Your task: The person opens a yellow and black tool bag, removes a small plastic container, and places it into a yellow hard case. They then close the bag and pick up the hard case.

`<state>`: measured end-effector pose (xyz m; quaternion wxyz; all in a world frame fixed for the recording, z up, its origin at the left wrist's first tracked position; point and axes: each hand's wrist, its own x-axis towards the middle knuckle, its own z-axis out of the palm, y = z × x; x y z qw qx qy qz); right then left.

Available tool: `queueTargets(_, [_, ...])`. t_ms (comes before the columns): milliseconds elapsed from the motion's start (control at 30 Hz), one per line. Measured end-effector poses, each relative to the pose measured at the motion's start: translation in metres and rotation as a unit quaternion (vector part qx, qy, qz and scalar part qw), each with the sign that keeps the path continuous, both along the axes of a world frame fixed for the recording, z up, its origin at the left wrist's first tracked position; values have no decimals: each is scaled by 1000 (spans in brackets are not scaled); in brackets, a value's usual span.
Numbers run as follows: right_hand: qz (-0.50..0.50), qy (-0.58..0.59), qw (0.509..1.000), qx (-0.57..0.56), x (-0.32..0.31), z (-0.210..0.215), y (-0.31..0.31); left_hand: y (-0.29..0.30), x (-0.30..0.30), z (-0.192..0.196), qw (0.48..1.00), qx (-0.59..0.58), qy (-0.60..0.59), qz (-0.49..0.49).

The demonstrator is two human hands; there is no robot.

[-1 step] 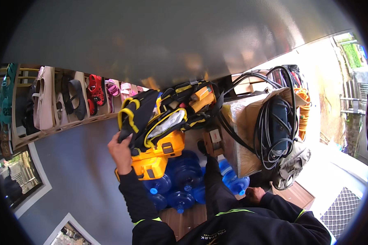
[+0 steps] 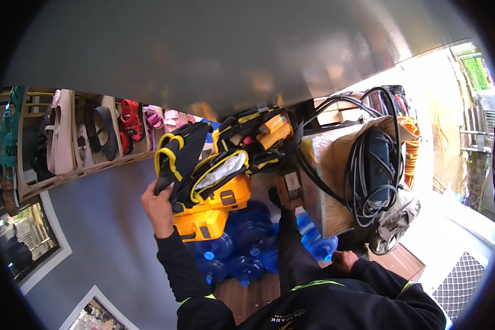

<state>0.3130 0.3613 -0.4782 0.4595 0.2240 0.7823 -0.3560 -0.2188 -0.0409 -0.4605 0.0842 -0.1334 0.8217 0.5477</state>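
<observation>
My left hand (image 2: 158, 210) grips the left edge of a black tool bag (image 2: 186, 157) with yellow trim, thumb and fingers closed on its fabric. The bag gapes open, showing a pale lining. Beneath it are two yellow hard cases (image 2: 202, 225), one above the other, with dark latches. My right hand (image 2: 344, 262) is curled closed low on the right, close to the cap of a blue water jug (image 2: 320, 246). Whatever its fingers may hold is hidden.
Several blue water jugs (image 2: 250, 234) lie below the cases. A shoe rack (image 2: 85, 168) runs along the left. Coiled black cable (image 2: 349, 176) hangs by a plastic-wrapped box (image 2: 327, 206) at right, with orange rope (image 2: 411, 157) behind. A grey panel (image 2: 231, 55) spans the top.
My left hand has shifted slightly left and down, and the bag's left edge has moved with it. My right hand stays in nearly the same place.
</observation>
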Motion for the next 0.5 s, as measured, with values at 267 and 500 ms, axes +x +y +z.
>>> queueTargets(267, [79,10,997,-14,0,-28,-8,-94,-23,-19,996,-64,-20,65])
queueTargets(500, [95,5,995,-9,2,-31,18,-159,-29,-114,957,-285,49,-4])
